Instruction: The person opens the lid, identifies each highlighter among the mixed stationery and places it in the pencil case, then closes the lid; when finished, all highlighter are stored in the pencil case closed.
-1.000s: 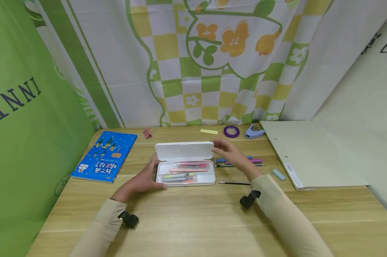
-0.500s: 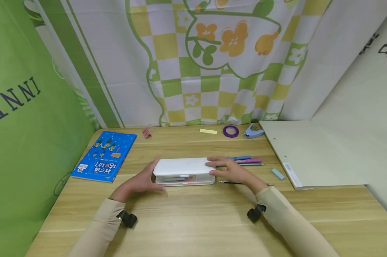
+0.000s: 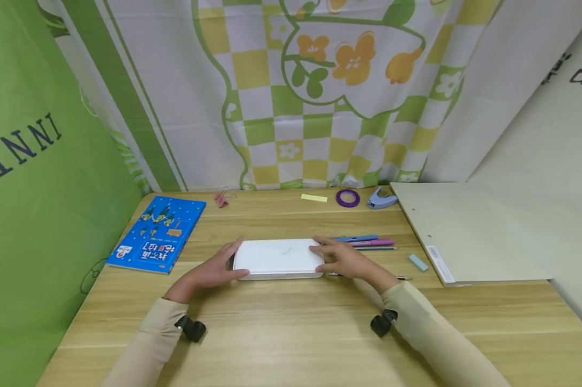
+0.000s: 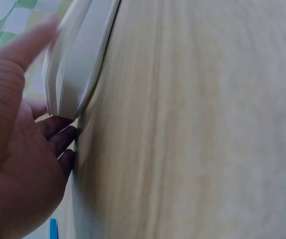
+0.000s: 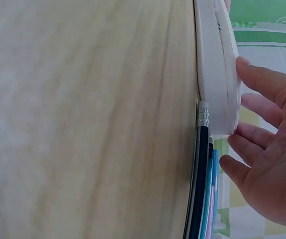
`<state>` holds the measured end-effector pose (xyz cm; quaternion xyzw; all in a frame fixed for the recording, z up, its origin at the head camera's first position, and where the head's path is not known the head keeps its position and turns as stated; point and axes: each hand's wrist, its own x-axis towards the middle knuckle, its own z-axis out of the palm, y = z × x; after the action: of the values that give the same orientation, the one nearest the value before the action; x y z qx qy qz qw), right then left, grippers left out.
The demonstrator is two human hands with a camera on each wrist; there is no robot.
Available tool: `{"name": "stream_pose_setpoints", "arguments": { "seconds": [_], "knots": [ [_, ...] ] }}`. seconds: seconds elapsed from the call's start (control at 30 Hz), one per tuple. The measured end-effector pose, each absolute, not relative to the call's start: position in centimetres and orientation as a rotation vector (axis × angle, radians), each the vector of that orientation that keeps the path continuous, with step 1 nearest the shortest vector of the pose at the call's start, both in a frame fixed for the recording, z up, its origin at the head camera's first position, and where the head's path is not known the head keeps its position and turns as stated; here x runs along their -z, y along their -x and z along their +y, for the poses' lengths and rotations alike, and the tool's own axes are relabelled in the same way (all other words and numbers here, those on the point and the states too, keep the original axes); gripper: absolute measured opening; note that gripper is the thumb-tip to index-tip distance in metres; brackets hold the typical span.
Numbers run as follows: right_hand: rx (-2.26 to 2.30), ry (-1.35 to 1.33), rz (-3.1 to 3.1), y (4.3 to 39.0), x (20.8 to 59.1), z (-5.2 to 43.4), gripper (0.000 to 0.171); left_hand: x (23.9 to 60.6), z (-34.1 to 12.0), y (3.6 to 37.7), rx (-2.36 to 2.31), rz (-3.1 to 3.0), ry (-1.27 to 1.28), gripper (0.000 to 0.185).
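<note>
A white plastic pencil case (image 3: pixel 278 257) lies closed on the wooden desk (image 3: pixel 291 322), its lid flat. My left hand (image 3: pixel 218 266) rests against its left end, thumb along the front edge and fingers nearly straight. My right hand (image 3: pixel 341 258) touches its right end, fingers laid on the lid corner. In the left wrist view, the left hand (image 4: pixel 18 149) cups the case (image 4: pixel 78 55) end. In the right wrist view, the right hand (image 5: pixel 267 164) touches the case (image 5: pixel 217 64) with straight fingers. A black pencil (image 5: pixel 200 169) lies right beside it.
Blue and pink pens (image 3: pixel 365 241) and a black pencil (image 3: pixel 368 276) lie right of the case, then a pale blue eraser (image 3: pixel 418 262) and a large grey board (image 3: pixel 465 231). At the back are purple tape (image 3: pixel 347 198), a blue punch (image 3: pixel 381 199), a yellow note (image 3: pixel 314 198) and a pink clip (image 3: pixel 221 200). A blue book (image 3: pixel 157 234) lies left.
The right hand swung the lid down from upright to fully closed, hiding the pens inside. The left hand stayed at the case's left end.
</note>
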<state>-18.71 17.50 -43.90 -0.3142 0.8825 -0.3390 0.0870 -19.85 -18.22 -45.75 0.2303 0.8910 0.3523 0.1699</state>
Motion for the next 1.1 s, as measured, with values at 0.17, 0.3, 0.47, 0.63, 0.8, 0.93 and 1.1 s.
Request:
{"name": "stream_pose_setpoints", "arguments": {
  "seconds": [0.17,0.3,0.47,0.63,0.8,0.93,1.1],
  "knots": [
    [0.983,0.933,2.632,18.7,43.7,17.4,0.056,45.5,-18.2,19.6,-1.009,2.544,-0.634,0.095],
    [0.961,0.958,2.636,18.5,43.6,17.2,0.057,45.6,-18.1,19.4,-1.003,2.565,-0.615,0.096],
    [0.939,0.944,2.641,18.3,43.4,17.4,0.058,45.6,-17.7,19.7,-0.973,2.575,-0.624,0.099],
    [0.927,0.913,2.648,18.2,43.1,17.5,0.058,45.4,-17.4,19.9,-0.957,2.576,-0.650,0.097],
    [0.897,0.935,2.646,18.4,42.9,17.6,0.059,45.5,-17.5,19.9,-0.978,2.562,-0.647,0.099],
    [0.926,0.933,2.628,18.3,42.4,17.8,0.063,45.1,-17.5,19.9,-1.008,2.525,-0.622,0.099],
    [0.962,0.900,2.677,17.8,41.7,19.1,0.065,44.4,-17.8,19.5,-1.011,2.492,-0.575,0.094]
  ]
}}
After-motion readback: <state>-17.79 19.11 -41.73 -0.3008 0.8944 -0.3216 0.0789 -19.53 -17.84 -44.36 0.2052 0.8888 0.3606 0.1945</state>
